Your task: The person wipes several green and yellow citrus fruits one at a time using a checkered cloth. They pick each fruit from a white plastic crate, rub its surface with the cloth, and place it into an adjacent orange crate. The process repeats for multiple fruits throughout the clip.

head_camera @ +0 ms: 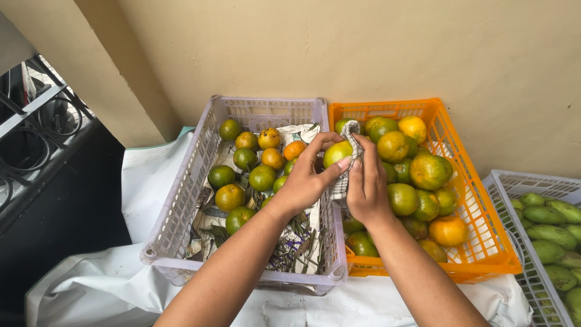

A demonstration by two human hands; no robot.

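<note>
Your left hand point(305, 178) grasps a yellow-green orange point(337, 152), fingers curled around its left side and thumb under it, right above the meeting rims of the two crates. Your right hand point(366, 188) is clenched on a checked cloth point(345, 181), pressing it against the orange's right side; the cloth hangs down between your palms.

The orange sits in the air over the right edge of the lilac crate point(181, 212) and the left edge of the orange crate point(478, 242), which stand touching side by side on a white sheet point(145, 175). The lilac crate holds a loose scatter of green and orange fruit point(261, 177) toward its far end, lying on newspaper point(305, 130) with dry leaves point(290, 242) near its front edge. The orange crate is heaped with fruit point(428, 171) against its left and far sides. At the right edge, a white crate point(526, 266) holds green mangoes point(548, 233). A beige wall point(363, 48) runs behind all three crates
</note>
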